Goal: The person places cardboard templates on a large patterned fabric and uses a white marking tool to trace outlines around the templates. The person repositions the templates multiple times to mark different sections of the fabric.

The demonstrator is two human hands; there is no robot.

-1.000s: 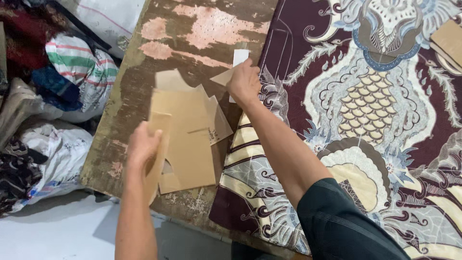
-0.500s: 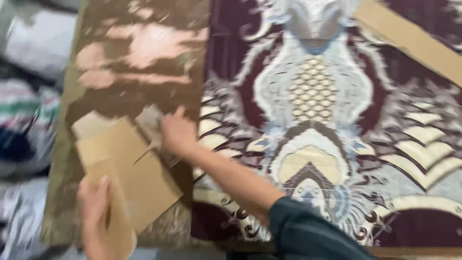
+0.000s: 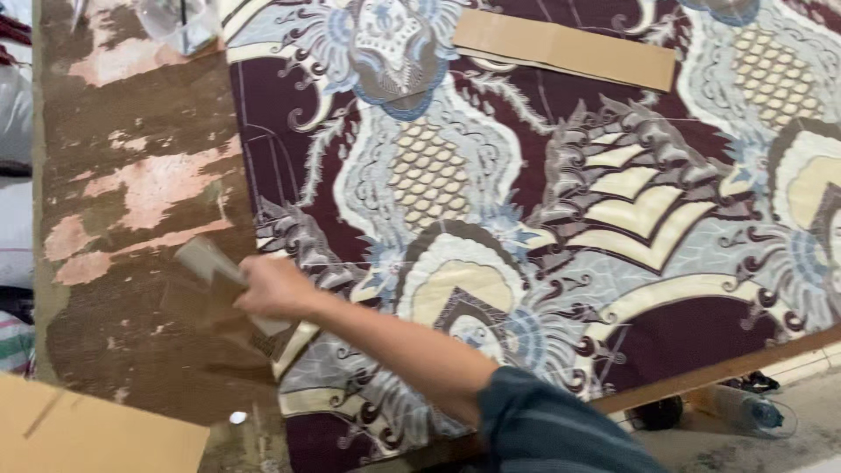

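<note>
My right hand reaches across from the lower right, in a dark blue-grey sleeve, and is closed on a small greyish-brown cardboard piece. It holds the piece just above the worn wooden tabletop, beside the left edge of a maroon patterned cloth. A larger tan cardboard sheet fills the bottom-left corner. My left hand is out of the picture.
A long tan cardboard strip lies on the cloth at the top. A clear plastic container stands at the table's far left end. Beyond the table's lower right edge, a plastic bottle lies on the floor. Fabric bundles sit at far left.
The view has swung right over the cloth. The cardboard stack has slid to the bottom-left corner and my left hand has left the picture. My right hand still grips a small piece.
</note>
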